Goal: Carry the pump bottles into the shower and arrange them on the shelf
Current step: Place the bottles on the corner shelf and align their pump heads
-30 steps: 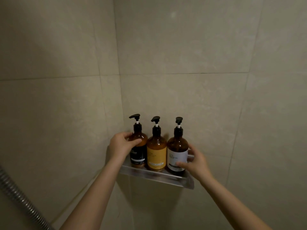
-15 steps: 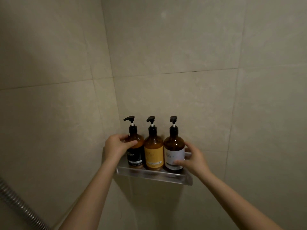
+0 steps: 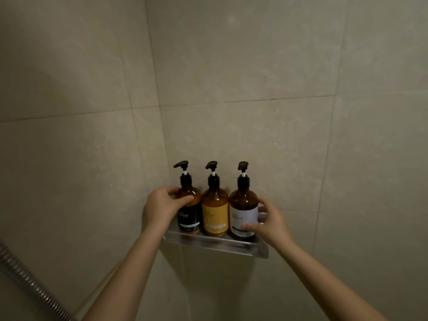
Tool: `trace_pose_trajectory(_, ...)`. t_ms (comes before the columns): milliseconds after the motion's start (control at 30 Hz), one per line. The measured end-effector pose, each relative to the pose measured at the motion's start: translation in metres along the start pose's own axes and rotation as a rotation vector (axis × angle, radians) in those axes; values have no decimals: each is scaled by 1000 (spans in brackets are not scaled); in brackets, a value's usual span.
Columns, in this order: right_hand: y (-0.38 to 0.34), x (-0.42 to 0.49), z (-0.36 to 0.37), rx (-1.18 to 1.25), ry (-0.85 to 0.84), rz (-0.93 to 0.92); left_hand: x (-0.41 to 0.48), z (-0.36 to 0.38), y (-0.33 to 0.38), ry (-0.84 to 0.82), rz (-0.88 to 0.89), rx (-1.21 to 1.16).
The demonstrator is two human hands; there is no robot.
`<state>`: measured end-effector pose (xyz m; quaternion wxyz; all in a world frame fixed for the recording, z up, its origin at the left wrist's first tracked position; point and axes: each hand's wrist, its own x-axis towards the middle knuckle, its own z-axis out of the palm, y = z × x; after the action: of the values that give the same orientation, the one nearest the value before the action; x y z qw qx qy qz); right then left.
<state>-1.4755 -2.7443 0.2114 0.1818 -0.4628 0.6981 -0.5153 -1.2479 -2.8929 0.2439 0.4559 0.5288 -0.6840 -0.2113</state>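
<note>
The left grip (image 3: 162, 206) is clasped round the shoulder of the amber pump bottle with the black label (image 3: 192, 218), thumb across its front. The right grip (image 3: 269, 224) holds the amber pump bottle with the white label (image 3: 243, 212), thumb low on the label and fingers round its far side. Between the two grips, touching both neighbours, stands the amber pump bottle with the yellow label (image 3: 215, 214). All three stand upright in a row on the clear wall shelf (image 3: 215, 245), whose front lip runs just below the grips.

The bottles look rigid, smooth and fairly full, so probably weighty and slick when wet. Whether they are glass or plastic I cannot tell, so treat them as breakable. The wide body or shoulder is the safest hold. The thin black pump heads would likely swivel or press down.
</note>
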Motion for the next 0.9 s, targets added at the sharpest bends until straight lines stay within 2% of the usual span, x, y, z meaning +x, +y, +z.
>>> trace_pose_trajectory(100, -7, 3, -7, -30, -92, 55, 1, 0, 2, -19, 28, 23)
trace_pose_trajectory(167, -23, 8, -21, -52, -35, 80, 1, 0, 2, -25, 35, 29)
trace_pose_trajectory(200, -36, 12, -30, -69, 86, 16, 1, 0, 2, -23, 38, 30)
trace_pose_trajectory(267, -76, 20, -46, -100, 322, -240, 0, 1, 0, -18, 44, 31)
trace_pose_trajectory(300, -102, 26, -49, -102, 342, -363, -1, 1, 0, -20, 45, 30)
trace_pose_trajectory(333, -130, 32, -49, -124, 291, -461, -2, 1, 0, -25, 44, 26)
trace_pose_trajectory(400, -181, 46, -37, -262, 60, -617, -3, 1, 0, -28, 52, 23)
trace_pose_trajectory(467, -216, 56, -11, -482, -184, -737, -6, 1, 1, -32, 46, 8)
trace_pose_trajectory(533, -233, 63, 16, -707, -332, -799, -9, -1, 5, -54, 33, -15)
trace_pose_trajectory(667, -239, 70, 52, -1001, -402, -845, -11, -5, 10, -75, 11, -4)
trace_pose_trajectory(900, -247, 70, 58, -1111, -429, -831, -8, -9, 14, -86, -4, 11)
